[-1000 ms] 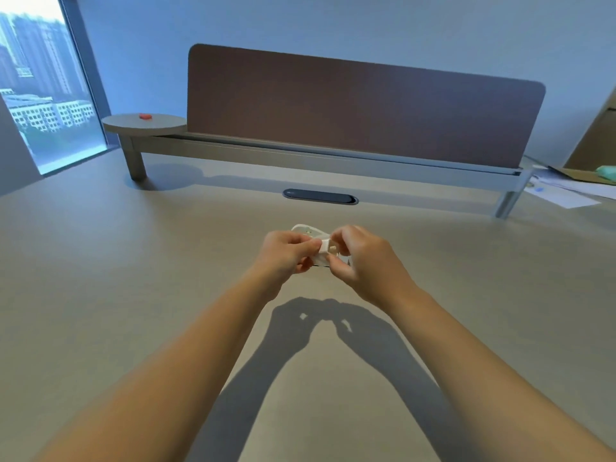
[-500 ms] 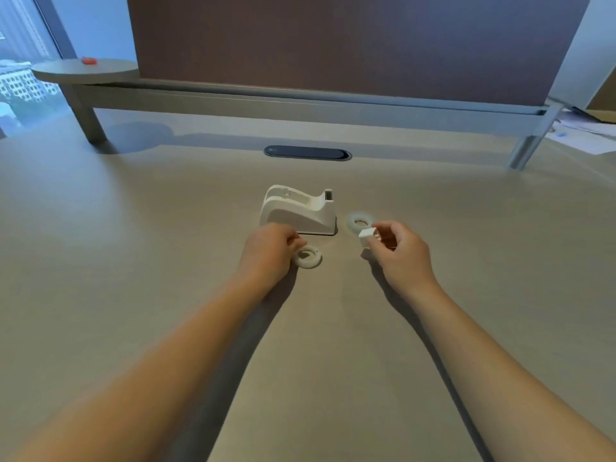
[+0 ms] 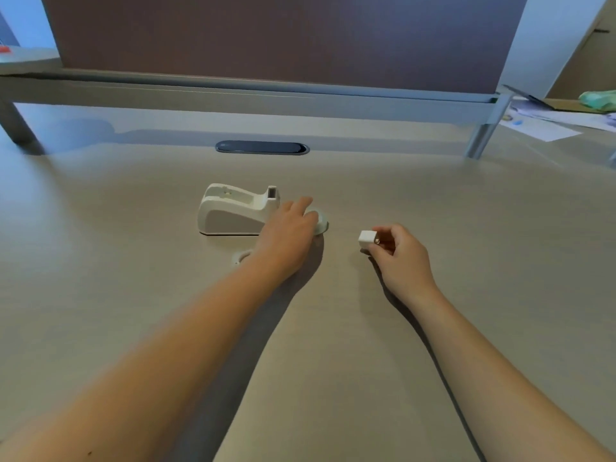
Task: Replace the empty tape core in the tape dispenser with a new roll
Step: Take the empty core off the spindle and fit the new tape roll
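The right hand (image 3: 401, 258) hovers just above the surface (image 3: 133, 261), fingers pinched on a small white spindle (image 3: 367, 237). An empty core ring (image 3: 240, 257) lies half hidden beside the left wrist. Farther out, the left hand (image 3: 286, 233) rests with fingers spread loosely atop the new tape roll (image 3: 321, 225), just right of the empty white dispenser (image 3: 233, 211).
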